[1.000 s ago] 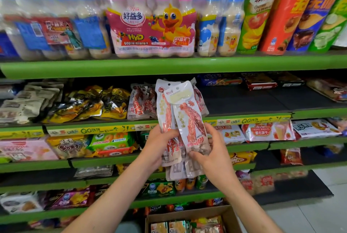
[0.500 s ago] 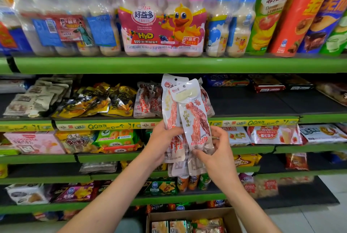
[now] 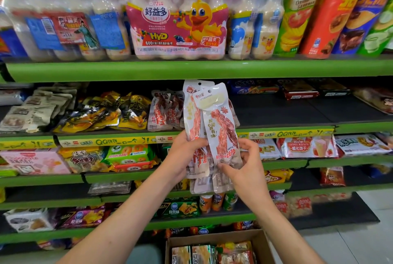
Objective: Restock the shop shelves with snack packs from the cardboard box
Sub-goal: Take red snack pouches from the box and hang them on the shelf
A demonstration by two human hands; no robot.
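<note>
head view, close, facing shelves (image 3: 191, 68)

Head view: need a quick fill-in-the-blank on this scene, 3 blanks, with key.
1. Both hands, left hand and right hand, hold a bunch of white snack packs with ____ meat strips printed on them.
2. The cardboard box sits at the ____ of the view.
3. The shelf edges are painted ____.

Missing words: red; bottom; green

Both hands hold upright snack packs (image 3: 214, 127) before green shelves (image 3: 191, 70) | left hand (image 3: 182, 157) grips the rear packs | right hand (image 3: 247, 165) pinches the front pack | open cardboard box (image 3: 260, 242) below
</note>
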